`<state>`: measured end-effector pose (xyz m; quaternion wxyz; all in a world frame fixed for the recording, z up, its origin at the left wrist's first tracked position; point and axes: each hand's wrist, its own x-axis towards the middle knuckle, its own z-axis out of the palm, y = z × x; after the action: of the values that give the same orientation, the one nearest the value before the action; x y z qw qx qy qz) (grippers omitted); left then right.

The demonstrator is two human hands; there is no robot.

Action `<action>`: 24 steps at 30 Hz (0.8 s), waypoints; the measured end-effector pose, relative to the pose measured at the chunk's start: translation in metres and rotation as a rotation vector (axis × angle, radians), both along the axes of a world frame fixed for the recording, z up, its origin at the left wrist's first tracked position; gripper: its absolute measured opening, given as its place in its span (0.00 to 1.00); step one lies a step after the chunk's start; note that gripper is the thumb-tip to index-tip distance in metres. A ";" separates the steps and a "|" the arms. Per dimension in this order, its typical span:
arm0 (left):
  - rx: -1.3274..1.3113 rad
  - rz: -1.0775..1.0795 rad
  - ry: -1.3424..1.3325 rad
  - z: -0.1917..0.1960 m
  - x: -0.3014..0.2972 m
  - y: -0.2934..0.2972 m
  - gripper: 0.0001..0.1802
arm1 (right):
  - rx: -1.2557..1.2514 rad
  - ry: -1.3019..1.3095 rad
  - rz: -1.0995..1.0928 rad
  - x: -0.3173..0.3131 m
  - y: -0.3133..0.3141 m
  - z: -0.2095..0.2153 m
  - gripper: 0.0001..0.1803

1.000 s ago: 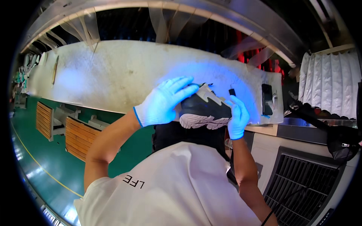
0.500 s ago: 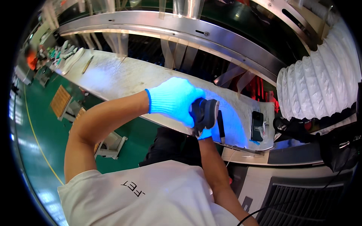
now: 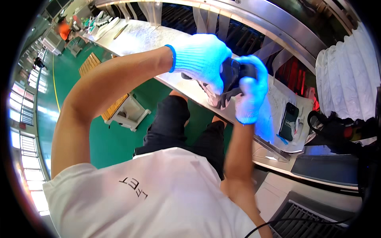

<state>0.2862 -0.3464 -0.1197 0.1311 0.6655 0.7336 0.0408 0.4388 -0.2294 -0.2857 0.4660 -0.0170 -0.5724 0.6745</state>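
Observation:
A dark shoe [image 3: 230,75] with greyish-pink patches is held up over the front edge of the narrow workbench [image 3: 137,41]. On its left side, my left hand [image 3: 200,59] in a white knit glove, lit bright blue, wraps round it. Against its right side my right hand [image 3: 253,89], gloved the same way, is closed with the thumb and fingers round a dark end of the shoe. Much of the shoe is covered by the gloves, and its lower part is tilted toward me.
Behind the bench runs a machine with a metal rail [image 3: 278,22] and hanging clear strips. A phone [image 3: 289,121] lies on the bench at right, near a white ribbed duct [image 3: 347,75]. A thin stick-like tool [image 3: 120,31] and several shoe parts are at far left; a pallet-topped cart [image 3: 127,113] stands below.
The view has shifted. My right hand, mostly hidden behind the shoe before, now shows on the shoe's right side. The shoe has been turned, showing its dark upper and pinkish patches.

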 end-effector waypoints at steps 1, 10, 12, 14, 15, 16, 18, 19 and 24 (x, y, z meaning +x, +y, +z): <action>0.014 -0.017 0.058 0.003 0.003 0.002 0.35 | -0.308 0.423 -0.056 -0.011 -0.022 -0.002 0.35; -0.028 -0.257 0.046 0.004 -0.011 0.012 0.38 | 0.129 -0.216 -0.134 0.018 -0.003 0.052 0.42; -0.173 -0.319 -0.040 0.019 -0.024 0.028 0.42 | 0.230 -0.526 -0.079 0.023 -0.001 0.071 0.37; 0.028 -0.383 -0.057 0.016 -0.041 0.036 0.46 | 0.076 -0.371 -0.273 0.013 -0.014 0.059 0.24; 0.307 -0.408 -0.045 -0.009 -0.060 0.032 0.49 | 0.004 -0.347 -0.363 0.005 -0.017 0.052 0.22; 0.581 -0.423 -0.032 -0.029 -0.075 0.026 0.51 | -0.072 -0.317 -0.446 -0.003 -0.020 0.048 0.21; 0.595 -0.079 -0.299 -0.065 -0.043 0.002 0.71 | -0.067 -0.294 -0.741 -0.007 -0.018 0.043 0.21; 0.610 -0.014 -0.332 -0.096 -0.017 -0.019 0.73 | -0.069 -0.333 -0.776 -0.013 -0.023 0.045 0.24; 0.713 0.535 -1.075 -0.185 0.027 0.002 0.61 | -0.052 -0.351 -0.831 -0.028 -0.049 0.038 0.17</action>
<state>0.3131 -0.3443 -0.3047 0.2350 0.3519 0.6475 0.6338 0.4104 -0.2781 -0.2478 0.5926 -0.3710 -0.5701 0.4315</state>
